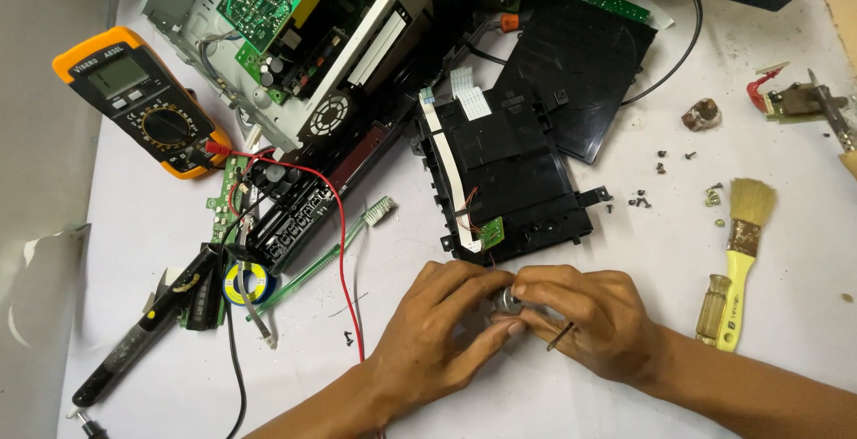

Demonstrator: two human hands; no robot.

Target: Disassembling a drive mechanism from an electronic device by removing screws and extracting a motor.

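Pinching a small round metal part between them, both hands meet at the near middle of the white table. The left hand curls its fingers around the part from the left; the right hand presses thumb and fingertips on it from the right and also grips a thin dark tool. Just beyond lies a black plastic unit with a small green board. A paintbrush rests to the right, a soldering iron near left, and an orange meter far left.
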